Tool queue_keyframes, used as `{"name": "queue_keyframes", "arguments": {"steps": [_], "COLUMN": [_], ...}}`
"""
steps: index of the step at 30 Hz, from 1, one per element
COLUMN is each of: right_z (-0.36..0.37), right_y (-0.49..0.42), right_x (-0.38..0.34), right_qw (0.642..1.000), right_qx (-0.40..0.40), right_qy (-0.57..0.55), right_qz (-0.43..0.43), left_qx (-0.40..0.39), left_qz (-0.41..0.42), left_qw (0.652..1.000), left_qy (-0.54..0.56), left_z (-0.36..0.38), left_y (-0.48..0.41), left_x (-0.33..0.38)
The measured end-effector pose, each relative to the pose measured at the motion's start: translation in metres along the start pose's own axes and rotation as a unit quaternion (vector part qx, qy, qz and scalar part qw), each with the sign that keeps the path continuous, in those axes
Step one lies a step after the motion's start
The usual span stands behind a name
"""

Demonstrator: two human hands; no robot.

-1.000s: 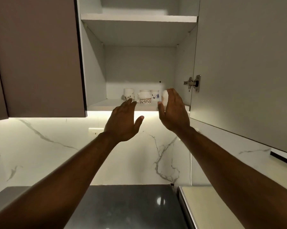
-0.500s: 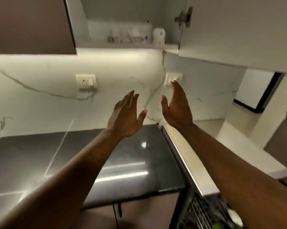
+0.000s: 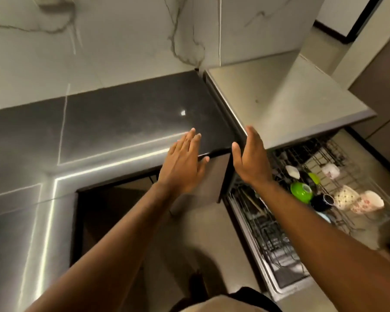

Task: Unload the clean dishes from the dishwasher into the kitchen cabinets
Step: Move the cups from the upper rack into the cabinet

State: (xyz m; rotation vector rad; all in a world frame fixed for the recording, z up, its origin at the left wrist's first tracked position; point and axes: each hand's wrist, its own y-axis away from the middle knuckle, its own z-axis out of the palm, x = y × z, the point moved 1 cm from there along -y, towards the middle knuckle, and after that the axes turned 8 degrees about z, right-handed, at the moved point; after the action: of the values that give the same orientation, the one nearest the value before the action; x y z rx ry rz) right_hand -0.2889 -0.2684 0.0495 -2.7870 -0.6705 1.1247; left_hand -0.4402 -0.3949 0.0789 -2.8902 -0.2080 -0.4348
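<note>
Both hands hover empty in front of me with fingers straight. My left hand [image 3: 183, 165] is over the front edge of the dark countertop [image 3: 113, 122]. My right hand [image 3: 250, 158] is held edge-on just left of the pulled-out dishwasher rack [image 3: 369, 221]. In the rack lie a green bowl [image 3: 301, 192], a smaller green cup [image 3: 314, 177], a dark blue cup [image 3: 323, 202], two patterned white cups [image 3: 344, 197] [image 3: 367, 202], a pale cup [image 3: 330, 171] and a small white dish [image 3: 292, 171]. The wall cabinet is out of view.
The open dishwasher door [image 3: 266, 255] lies flat at the lower right, with a lower rack of dark wire. A light grey counter [image 3: 286, 100] sits above the dishwasher. A marble wall [image 3: 122, 41] runs behind. A base cabinet [image 3: 113, 212] stands open under the dark countertop.
My view has swung down from the wall cabinet to the countertop and dishwasher. Both hands came down from the shelf, the right one leaving a white cup there, and stay empty.
</note>
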Motion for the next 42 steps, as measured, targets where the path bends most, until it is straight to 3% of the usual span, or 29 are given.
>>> {"name": "queue_keyframes", "arguments": {"steps": [8, 16, 27, 42], "right_z": [-0.001, -0.06, -0.124, -0.145], "right_y": [0.101, 0.164, 0.207, 0.184], "right_x": [0.108, 0.201, 0.281, 0.371], "right_qw": [0.99, 0.967, 0.947, 0.905], "right_qx": [-0.07, -0.053, -0.005, 0.041], "right_qy": [0.028, 0.041, 0.021, -0.001], "right_qz": [0.118, 0.244, 0.322, 0.422], "left_qx": [-0.132, -0.227, -0.269, -0.324], "left_qz": [-0.003, 0.083, 0.172, 0.221], "left_qw": [0.991, 0.969, 0.946, 0.917], "left_qy": [0.028, 0.044, 0.059, 0.077], "left_z": [0.089, 0.14, 0.191, 0.284], "left_y": [0.04, 0.042, 0.009, -0.072], "left_x": [0.055, 0.137, 0.25, 0.315]}}
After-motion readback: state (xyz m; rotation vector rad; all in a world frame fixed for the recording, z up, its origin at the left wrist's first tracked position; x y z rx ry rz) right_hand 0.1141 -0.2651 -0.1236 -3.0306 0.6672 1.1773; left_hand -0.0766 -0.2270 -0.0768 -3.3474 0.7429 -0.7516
